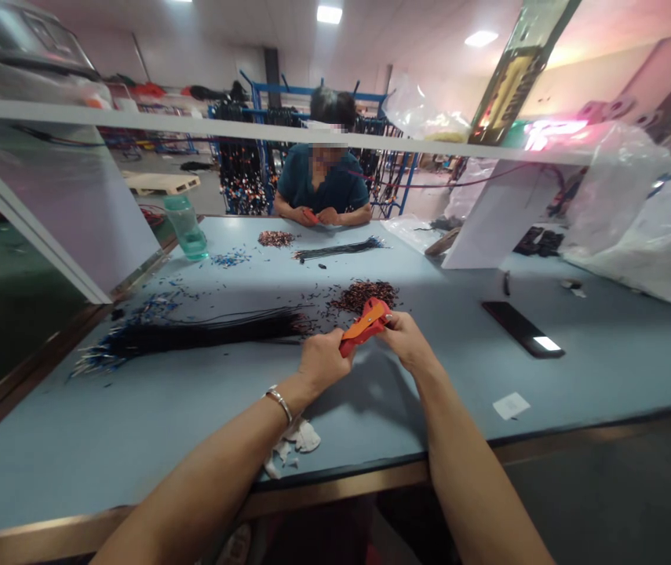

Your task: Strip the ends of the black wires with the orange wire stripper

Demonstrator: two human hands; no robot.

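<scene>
My left hand (326,362) is wrapped around the handles of a red and orange wire stripper (366,323), held above the table. My right hand (406,339) is at the tool's head with its fingers pinched together; what they hold, if anything, is too small to make out. Behind the tool is a pile of small dark and copper-coloured offcuts (364,294). To the left of my left hand, a long bundle of black wires (206,331) lies flat, with blue and pale ends on its left side.
Blue scraps (155,306) lie near a green bottle (189,231). A phone (515,326) and a white paper (512,406) are on the right. Opposite sits a co-worker (323,184) behind a smaller wire bundle (340,249). A white shelf (253,129) spans overhead. Torn tissue (305,435) lies at the front edge.
</scene>
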